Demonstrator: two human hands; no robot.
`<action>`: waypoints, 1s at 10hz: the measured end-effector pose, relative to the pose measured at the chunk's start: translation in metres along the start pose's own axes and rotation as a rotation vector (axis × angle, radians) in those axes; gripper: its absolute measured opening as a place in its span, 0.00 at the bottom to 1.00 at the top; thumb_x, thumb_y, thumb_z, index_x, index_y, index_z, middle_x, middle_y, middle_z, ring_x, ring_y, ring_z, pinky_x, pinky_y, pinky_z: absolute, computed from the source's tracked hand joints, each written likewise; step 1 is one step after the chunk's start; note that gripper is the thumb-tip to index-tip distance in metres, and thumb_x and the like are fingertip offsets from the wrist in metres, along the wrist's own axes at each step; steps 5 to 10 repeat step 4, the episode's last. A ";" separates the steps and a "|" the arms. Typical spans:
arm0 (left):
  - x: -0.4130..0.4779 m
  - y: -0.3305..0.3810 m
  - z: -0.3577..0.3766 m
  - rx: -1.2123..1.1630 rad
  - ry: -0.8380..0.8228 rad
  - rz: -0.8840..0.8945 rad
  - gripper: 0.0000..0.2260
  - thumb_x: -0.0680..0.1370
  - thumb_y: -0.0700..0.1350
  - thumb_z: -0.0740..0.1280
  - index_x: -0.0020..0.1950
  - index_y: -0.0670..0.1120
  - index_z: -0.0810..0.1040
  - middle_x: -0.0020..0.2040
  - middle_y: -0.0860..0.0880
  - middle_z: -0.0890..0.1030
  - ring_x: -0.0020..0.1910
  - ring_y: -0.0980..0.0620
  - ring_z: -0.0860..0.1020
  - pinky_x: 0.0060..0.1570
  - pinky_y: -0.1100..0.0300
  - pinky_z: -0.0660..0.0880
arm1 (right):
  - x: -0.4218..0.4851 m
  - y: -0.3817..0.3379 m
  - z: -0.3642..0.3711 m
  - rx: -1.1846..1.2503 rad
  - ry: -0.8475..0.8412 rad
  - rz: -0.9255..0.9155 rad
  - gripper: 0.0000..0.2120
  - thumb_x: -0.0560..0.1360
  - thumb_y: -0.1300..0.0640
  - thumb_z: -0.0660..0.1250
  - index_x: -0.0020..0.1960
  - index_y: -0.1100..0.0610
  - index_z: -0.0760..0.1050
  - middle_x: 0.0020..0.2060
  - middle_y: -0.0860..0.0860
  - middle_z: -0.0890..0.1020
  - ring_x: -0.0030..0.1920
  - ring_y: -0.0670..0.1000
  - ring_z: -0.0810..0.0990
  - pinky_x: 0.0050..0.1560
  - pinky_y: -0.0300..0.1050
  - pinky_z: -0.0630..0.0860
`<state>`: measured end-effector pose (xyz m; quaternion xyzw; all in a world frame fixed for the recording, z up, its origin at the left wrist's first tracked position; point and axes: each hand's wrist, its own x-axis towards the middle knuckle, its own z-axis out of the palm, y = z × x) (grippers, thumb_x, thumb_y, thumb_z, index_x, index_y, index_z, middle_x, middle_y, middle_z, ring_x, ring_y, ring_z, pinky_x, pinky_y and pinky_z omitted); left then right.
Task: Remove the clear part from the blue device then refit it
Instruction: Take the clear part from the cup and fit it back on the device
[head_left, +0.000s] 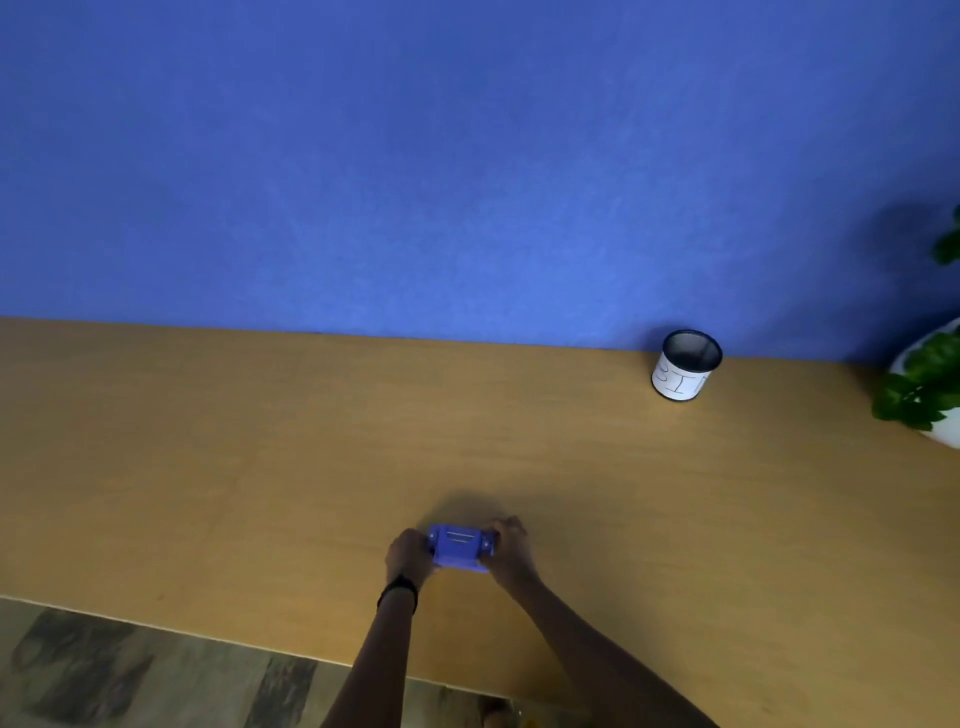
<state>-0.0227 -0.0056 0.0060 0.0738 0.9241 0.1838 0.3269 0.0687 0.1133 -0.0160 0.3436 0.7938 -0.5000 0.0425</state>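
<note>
A small blue device (459, 548) sits on the wooden table (260, 467), near its front edge. Two pale slots show on its top face. My left hand (409, 556) grips its left end, with a dark band on that wrist. Closed around the right end is my right hand (511, 548). The clear part is too small and blurred to make out among the fingers and the blue body.
A mesh pen cup (684, 366) with a white label stands at the back right against the blue wall (467, 156). A potted plant (930, 384) is at the far right edge. The floor (130, 670) shows below the table's front edge.
</note>
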 end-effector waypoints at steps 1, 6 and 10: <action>0.004 -0.001 -0.006 -0.006 -0.058 -0.005 0.07 0.70 0.36 0.68 0.45 0.36 0.82 0.45 0.37 0.85 0.46 0.44 0.83 0.44 0.56 0.78 | 0.002 0.005 -0.004 -0.025 -0.032 -0.020 0.16 0.62 0.64 0.68 0.50 0.64 0.78 0.49 0.60 0.77 0.52 0.59 0.77 0.50 0.41 0.70; 0.049 -0.019 -0.021 0.170 -0.381 -0.049 0.13 0.72 0.35 0.69 0.56 0.38 0.78 0.24 0.54 0.82 0.37 0.51 0.84 0.46 0.54 0.82 | 0.025 0.010 -0.054 -0.150 -0.249 -0.045 0.11 0.67 0.68 0.65 0.48 0.68 0.78 0.43 0.64 0.84 0.44 0.50 0.83 0.45 0.35 0.73; 0.049 -0.019 -0.021 0.170 -0.381 -0.049 0.13 0.72 0.35 0.69 0.56 0.38 0.78 0.24 0.54 0.82 0.37 0.51 0.84 0.46 0.54 0.82 | 0.025 0.010 -0.054 -0.150 -0.249 -0.045 0.11 0.67 0.68 0.65 0.48 0.68 0.78 0.43 0.64 0.84 0.44 0.50 0.83 0.45 0.35 0.73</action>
